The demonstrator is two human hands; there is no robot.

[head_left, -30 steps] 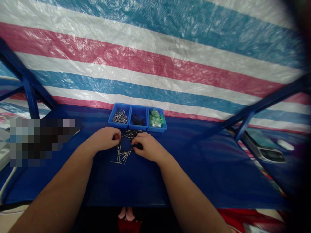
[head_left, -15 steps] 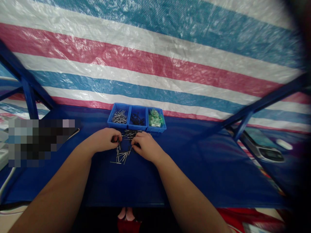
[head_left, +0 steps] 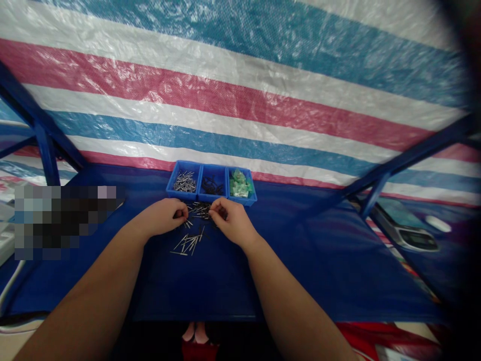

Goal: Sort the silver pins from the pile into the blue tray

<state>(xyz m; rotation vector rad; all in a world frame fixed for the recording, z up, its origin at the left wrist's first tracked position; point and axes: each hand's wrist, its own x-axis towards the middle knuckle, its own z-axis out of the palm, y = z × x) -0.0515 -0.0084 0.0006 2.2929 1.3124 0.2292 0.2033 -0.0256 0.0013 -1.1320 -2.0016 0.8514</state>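
My left hand (head_left: 168, 215) is closed at the left side of a loose pile of thin metal pins (head_left: 201, 210), silver and dark, on the blue table. A few pins lie by its fingertips; what is inside the curled fingers is hidden. At the pile's right end my right hand (head_left: 233, 220) pinches thumb and forefinger together, touching or just over the pins, and its grip is too small to make out. Nearer to me, a second scattered group of silver pins (head_left: 188, 244) lies between the hands. Behind the pile stand three joined blue bins.
The left bin (head_left: 171, 186) has silver pins, the middle bin (head_left: 212, 197) dark ones, the right bin (head_left: 242, 201) green plastic bags. A digital scale (head_left: 417, 239) stands at right. Blue frame bars (head_left: 406, 165) slope at both sides before a striped sheet (head_left: 240, 105).
My right hand has shifted slightly right and up along the pile. Pins that hung below my left fingers have come away, and the near group now lies apart from both hands.
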